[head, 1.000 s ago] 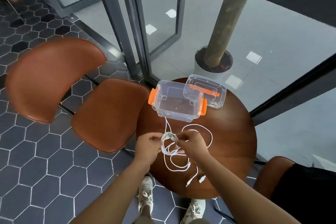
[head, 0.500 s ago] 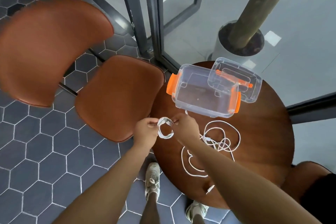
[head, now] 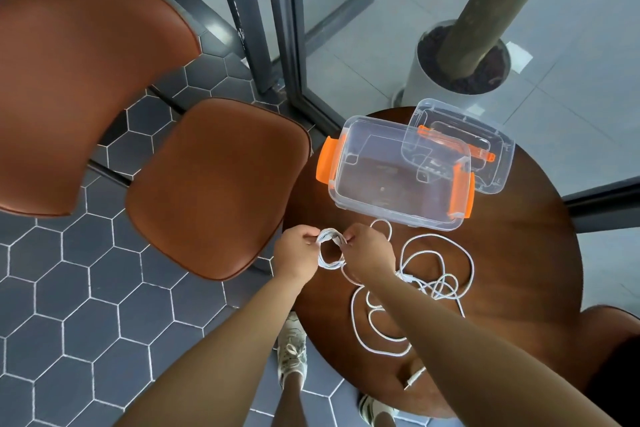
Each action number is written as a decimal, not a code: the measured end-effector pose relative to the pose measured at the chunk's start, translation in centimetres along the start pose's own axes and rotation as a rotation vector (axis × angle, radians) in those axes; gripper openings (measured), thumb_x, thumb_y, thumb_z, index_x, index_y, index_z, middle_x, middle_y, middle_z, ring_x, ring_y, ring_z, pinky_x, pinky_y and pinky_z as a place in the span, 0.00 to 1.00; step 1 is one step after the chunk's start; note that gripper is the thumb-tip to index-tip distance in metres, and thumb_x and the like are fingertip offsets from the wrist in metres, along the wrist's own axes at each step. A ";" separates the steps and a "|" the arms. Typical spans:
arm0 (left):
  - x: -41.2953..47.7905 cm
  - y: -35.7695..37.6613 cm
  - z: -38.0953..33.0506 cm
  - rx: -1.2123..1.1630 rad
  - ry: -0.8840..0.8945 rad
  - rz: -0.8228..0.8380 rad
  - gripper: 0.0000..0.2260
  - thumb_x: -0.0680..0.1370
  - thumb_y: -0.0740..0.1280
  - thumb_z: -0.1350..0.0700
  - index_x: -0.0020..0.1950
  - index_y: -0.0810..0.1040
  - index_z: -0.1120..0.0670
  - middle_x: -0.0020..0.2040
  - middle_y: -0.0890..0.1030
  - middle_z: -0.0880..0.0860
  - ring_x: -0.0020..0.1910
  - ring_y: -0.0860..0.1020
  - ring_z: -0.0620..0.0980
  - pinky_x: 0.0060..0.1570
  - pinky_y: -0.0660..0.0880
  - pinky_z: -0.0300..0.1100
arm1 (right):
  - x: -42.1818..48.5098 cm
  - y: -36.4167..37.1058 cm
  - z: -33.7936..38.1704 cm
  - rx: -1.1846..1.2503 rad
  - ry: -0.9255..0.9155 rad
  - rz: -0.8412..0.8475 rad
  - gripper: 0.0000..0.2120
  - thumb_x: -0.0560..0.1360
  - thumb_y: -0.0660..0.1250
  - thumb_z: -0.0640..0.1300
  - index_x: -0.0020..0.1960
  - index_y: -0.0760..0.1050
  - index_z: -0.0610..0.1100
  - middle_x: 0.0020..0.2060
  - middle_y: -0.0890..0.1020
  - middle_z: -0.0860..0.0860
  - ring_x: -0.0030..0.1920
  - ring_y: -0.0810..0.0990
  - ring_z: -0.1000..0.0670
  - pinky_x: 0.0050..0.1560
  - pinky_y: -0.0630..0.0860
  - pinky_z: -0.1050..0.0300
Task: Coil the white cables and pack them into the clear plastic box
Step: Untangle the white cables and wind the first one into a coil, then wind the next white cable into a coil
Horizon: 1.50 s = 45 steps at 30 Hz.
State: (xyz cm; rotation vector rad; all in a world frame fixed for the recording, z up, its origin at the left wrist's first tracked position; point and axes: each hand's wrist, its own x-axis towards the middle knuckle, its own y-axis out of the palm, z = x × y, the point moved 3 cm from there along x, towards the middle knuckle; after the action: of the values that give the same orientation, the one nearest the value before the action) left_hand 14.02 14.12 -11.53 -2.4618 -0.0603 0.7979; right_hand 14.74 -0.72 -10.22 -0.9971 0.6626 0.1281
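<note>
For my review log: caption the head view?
The left hand and right hand hold a white cable coil near the open clear box.

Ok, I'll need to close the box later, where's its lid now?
In the head view, the lid lies at the far right of the table, overlapping the clear box's far right corner.

I could read no text, label, brand or number in my view. The box (head: 391, 215), its lid (head: 502, 184) and the cables (head: 433, 288) showed no marking that I could make out.
</note>
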 end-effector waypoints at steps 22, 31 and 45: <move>-5.0 -0.6 -2.9 0.278 0.234 -0.026 0.15 0.77 0.66 0.63 0.63 0.81 0.54 0.57 0.80 0.52 0.53 0.80 0.51 0.54 0.78 0.44 | -6.7 -4.5 -3.6 0.153 -0.342 -0.152 0.08 0.79 0.66 0.43 0.54 0.83 0.50 0.48 0.86 0.56 0.45 0.83 0.53 0.46 0.80 0.56; -9.2 3.1 -5.4 0.346 0.300 0.045 0.11 0.78 0.66 0.57 0.60 0.82 0.52 0.55 0.81 0.51 0.53 0.82 0.50 0.51 0.79 0.46 | -8.9 -8.1 -12.3 0.356 0.087 -0.152 0.07 0.76 0.68 0.45 0.50 0.84 0.50 0.44 0.86 0.54 0.47 0.84 0.49 0.46 0.77 0.55; -11.4 3.1 -5.2 0.458 0.266 0.103 0.09 0.80 0.65 0.52 0.48 0.84 0.53 0.41 0.85 0.49 0.44 0.82 0.50 0.42 0.75 0.44 | -10.6 -5.0 -11.4 0.523 0.163 0.147 0.11 0.79 0.66 0.50 0.41 0.81 0.47 0.34 0.84 0.51 0.32 0.81 0.50 0.40 0.82 0.50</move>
State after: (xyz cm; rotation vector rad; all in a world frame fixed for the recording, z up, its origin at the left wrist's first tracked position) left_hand 7.11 6.65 -3.55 -2.1194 0.3156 0.4547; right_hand 3.04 -10.73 -4.69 -0.4576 0.8635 -0.0013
